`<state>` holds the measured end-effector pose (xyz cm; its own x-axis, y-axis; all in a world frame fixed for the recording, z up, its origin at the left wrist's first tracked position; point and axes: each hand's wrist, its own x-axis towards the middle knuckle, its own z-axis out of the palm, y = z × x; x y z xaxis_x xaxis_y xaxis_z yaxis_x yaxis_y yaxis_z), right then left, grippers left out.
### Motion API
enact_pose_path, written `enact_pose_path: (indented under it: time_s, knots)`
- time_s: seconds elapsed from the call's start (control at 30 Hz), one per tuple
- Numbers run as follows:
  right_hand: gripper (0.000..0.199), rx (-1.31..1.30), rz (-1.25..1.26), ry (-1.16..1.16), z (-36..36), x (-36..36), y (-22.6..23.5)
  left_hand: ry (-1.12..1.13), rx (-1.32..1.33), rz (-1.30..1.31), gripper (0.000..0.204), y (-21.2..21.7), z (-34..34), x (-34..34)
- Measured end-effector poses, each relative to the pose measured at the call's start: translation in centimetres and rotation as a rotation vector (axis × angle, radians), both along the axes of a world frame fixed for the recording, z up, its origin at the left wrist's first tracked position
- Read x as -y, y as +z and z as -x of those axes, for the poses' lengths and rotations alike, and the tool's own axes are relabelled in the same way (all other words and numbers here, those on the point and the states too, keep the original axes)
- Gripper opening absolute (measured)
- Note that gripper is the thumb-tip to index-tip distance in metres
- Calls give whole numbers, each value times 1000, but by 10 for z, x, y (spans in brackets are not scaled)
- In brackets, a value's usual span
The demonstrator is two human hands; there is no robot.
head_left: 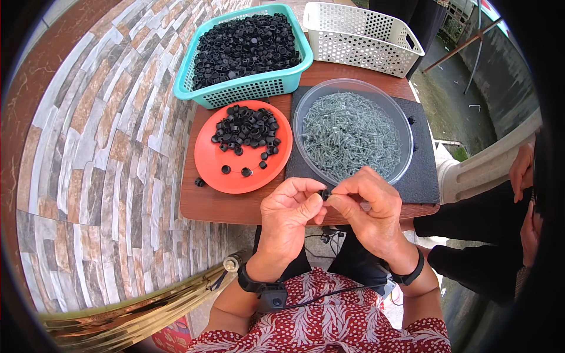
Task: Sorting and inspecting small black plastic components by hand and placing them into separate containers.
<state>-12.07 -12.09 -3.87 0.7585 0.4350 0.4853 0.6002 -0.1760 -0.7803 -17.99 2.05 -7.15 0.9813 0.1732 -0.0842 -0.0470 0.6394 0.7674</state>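
A small black plastic cap (324, 194) is pinched between the thumb and fingers of my left hand (285, 220), just off the table's front edge. From the other side, my right hand (372, 217) closes thumb and forefinger right against that cap; whatever they grip there is too small to make out. Nearest to my left hand lies a round orange plate (220, 183) with a heap of black caps (244, 126) and a few strays towards its near rim. Beyond my right hand, a clear round tub (301, 144) holds many small, thin transparent plastic pieces (350, 132).
A turquoise basket (247, 89) full of black caps stands at the far left of the brown table (203, 209), beside a white perforated basket (359, 50). The tub rests on a dark mat (421, 176). Another person's hands (524, 170) and dark-clothed legs are at the right.
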Motion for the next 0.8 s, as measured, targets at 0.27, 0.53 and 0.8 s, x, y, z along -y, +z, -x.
enact_pose_path:
  time_s: [0.27, 0.53, 0.8]
  knots:
    - [12, 106, 70, 51, -13, -36, 10, 72, 15, 194, 17, -15, 27, -39]
    - [12, 370, 493, 154, -34, -128, -39, 303, 138, 211, 18, -32, 59, -80]
    - [14, 406, 577, 190, -41, -146, -52, 318, 93, 204, 20, -33, 62, -84]
